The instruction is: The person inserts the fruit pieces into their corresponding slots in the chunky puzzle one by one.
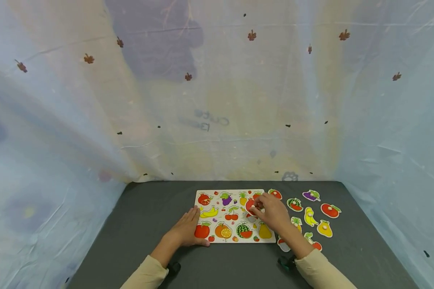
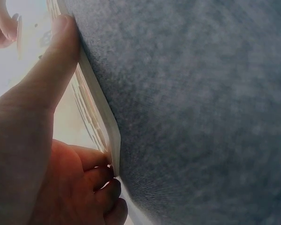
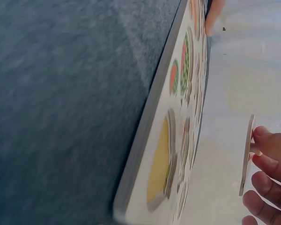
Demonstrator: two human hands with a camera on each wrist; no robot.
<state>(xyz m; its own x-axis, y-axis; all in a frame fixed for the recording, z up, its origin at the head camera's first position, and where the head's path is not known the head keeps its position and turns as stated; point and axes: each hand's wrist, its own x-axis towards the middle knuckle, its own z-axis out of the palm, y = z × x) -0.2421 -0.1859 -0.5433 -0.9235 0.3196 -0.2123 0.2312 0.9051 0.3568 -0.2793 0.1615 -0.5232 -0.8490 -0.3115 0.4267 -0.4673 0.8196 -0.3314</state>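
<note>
A fruit puzzle board point(image 1: 217, 220) lies flat, with pictured recesses. My left hand point(image 1: 186, 226) rests at its near left corner, the fingers along the left edge and the thumb by the near edge. In the left wrist view the thumb point(image 2: 61, 61) lies straight along the board's rim. My right hand point(image 1: 275, 210) pinches a red fruit puzzle piece point(image 1: 250, 206) by its knob, over the right part of the board. The right wrist view shows this piece point(image 3: 247, 157) edge-on, raised above the board, with thumb and forefinger on the knob.
Right of the board several knobbed pieces lie loose on the dark table point(image 1: 137, 224): watermelon point(image 1: 295, 204), grapes point(image 1: 312, 195), banana point(image 1: 310, 216), a red fruit point(image 1: 330, 210), pear point(image 1: 324, 228) and cherries point(image 1: 315, 244). A patterned curtain point(image 1: 217, 100) hangs behind the table and along its sides.
</note>
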